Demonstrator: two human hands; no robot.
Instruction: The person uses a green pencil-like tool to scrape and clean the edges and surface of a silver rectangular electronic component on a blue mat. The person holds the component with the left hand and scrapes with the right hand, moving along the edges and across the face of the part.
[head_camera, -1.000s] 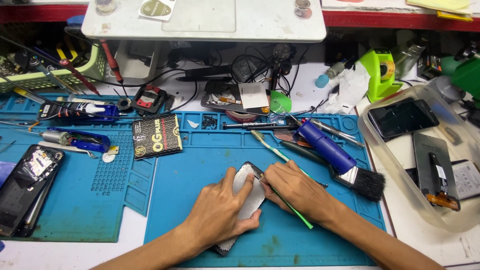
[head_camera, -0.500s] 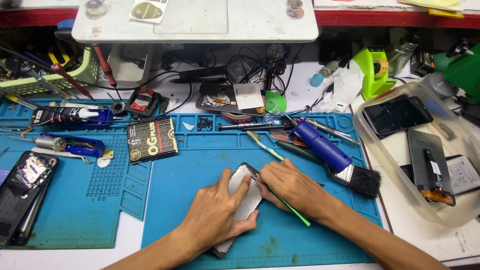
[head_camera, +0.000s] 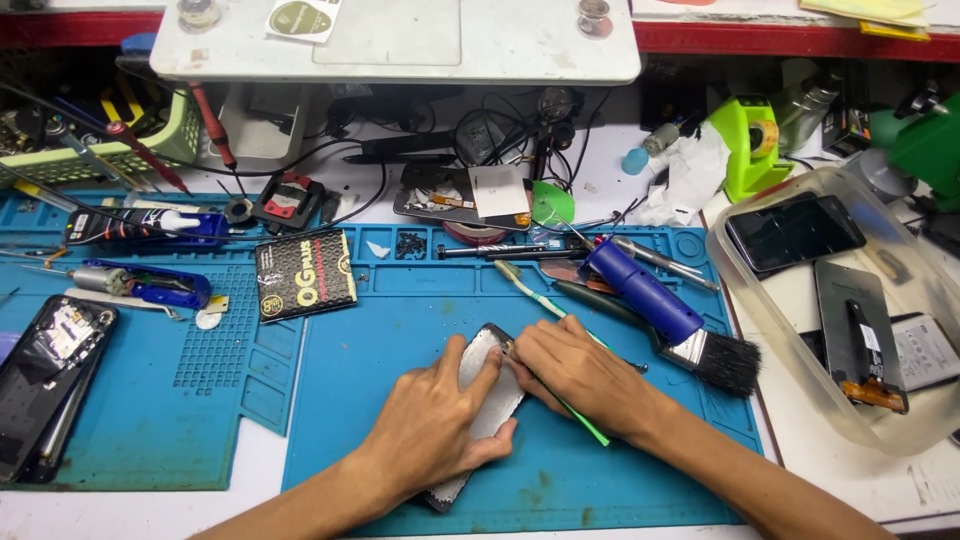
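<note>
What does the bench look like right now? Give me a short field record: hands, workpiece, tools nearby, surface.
Left hands: left hand pressed flat on the phone, holding it down
Right hands: right hand at the phone's upper right edge, gripping a thin green tool
Workpiece: phone lies tilted on the blue mat, pale silvery side up
Tools nearby: blue-handled brush right of the hands; toothbrush above them
Right side: clear plastic tub holding phone parts
Left side: opened dark phone on a second blue mat

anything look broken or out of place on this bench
Yes: an opened phone lies at the left mat edge with its insides exposed. Both hands, left hand and right hand, press on another phone lying askew.
</note>
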